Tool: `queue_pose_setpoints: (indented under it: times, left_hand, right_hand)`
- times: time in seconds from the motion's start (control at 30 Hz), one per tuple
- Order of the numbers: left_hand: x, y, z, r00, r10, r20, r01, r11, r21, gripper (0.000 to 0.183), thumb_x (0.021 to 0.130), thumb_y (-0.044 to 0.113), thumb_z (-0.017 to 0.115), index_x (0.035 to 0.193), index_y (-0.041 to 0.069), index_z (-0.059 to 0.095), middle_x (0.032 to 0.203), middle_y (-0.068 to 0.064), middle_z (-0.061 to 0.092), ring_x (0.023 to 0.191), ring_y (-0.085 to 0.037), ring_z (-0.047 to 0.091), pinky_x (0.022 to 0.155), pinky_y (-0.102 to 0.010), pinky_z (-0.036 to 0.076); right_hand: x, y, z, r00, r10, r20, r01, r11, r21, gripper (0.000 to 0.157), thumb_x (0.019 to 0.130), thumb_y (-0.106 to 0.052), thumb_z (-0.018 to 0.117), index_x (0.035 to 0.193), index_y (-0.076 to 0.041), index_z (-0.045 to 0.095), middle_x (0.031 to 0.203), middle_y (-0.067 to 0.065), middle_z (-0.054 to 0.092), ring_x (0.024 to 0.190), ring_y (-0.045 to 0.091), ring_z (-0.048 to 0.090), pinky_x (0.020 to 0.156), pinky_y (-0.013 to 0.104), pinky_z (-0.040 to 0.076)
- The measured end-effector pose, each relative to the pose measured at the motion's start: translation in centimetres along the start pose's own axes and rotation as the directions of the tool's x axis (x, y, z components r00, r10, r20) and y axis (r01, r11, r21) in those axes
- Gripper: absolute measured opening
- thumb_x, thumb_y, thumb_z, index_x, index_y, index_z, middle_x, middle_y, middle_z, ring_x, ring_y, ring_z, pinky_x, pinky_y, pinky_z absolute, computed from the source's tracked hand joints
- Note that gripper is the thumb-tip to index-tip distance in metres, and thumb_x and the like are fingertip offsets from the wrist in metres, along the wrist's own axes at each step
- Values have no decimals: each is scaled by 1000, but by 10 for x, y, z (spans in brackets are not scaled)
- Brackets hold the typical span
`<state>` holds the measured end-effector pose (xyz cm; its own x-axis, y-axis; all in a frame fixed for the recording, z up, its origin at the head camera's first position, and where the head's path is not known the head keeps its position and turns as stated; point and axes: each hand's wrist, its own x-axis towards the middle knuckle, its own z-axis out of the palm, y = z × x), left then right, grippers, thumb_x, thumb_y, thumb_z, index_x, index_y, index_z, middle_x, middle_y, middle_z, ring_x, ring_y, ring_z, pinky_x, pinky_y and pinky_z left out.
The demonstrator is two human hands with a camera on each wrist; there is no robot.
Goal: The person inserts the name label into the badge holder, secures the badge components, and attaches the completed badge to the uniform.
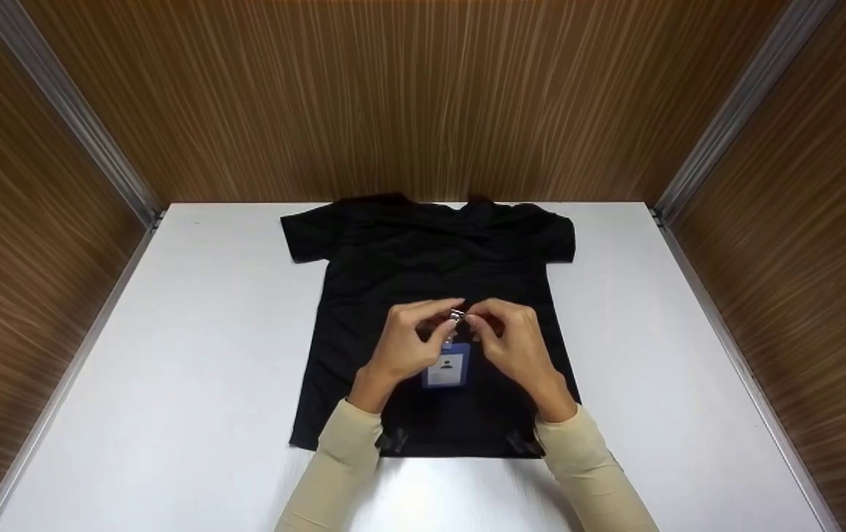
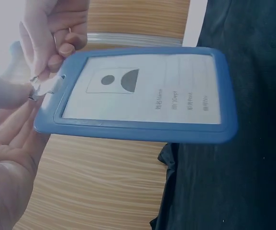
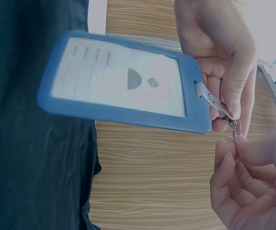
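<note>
A blue-framed badge holder (image 1: 434,383) with a white card (image 3: 114,79) in it hangs over the black T-shirt (image 1: 430,273). A short clear strap (image 3: 204,92) joins its slotted end to a small metal clip (image 1: 456,315). My left hand (image 1: 406,341) holds the clip between thumb and fingers. From the other side my right hand (image 1: 515,343) pinches the clip's free end with thumb and forefinger, its other fingers curled in. In the left wrist view, both hands' fingertips meet around the clip at the holder's slotted end. Fingers cover part of the clip.
The T-shirt lies spread on a white table (image 1: 208,332), its collar toward the back wall. Wood-grain panels (image 1: 408,96) stand at the back and both sides, with metal strips (image 1: 75,111) along the corners.
</note>
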<state>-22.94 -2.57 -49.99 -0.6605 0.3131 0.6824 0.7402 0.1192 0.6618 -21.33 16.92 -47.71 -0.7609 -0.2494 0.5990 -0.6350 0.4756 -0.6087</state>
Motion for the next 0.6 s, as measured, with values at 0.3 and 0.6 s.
queue_pose_setpoints:
  times: [0.3, 0.6]
  left_hand:
    - [1, -1, 3, 998, 54, -30, -55, 998, -23, 16, 94, 1, 71, 109, -1, 76, 95, -14, 79, 75, -20, 76, 66, -26, 62]
    - [1, 1, 6, 999, 47, -26, -48, 999, -18, 23, 95, 3, 70, 118, -1, 71, 99, -13, 77, 80, -21, 75, 70, -30, 62]
  right_hand:
    - [1, 2, 0, 998, -36, -50, 39, 997, 61, 8, 92, 3, 72, 86, -2, 74, 75, 6, 73, 58, 17, 68, 56, 16, 54]
    - [2, 0, 2, 991, -64, -118, 72, 995, 64, 9, 90, 6, 72, 84, 0, 74, 74, 12, 72, 55, 19, 66, 54, 16, 53]
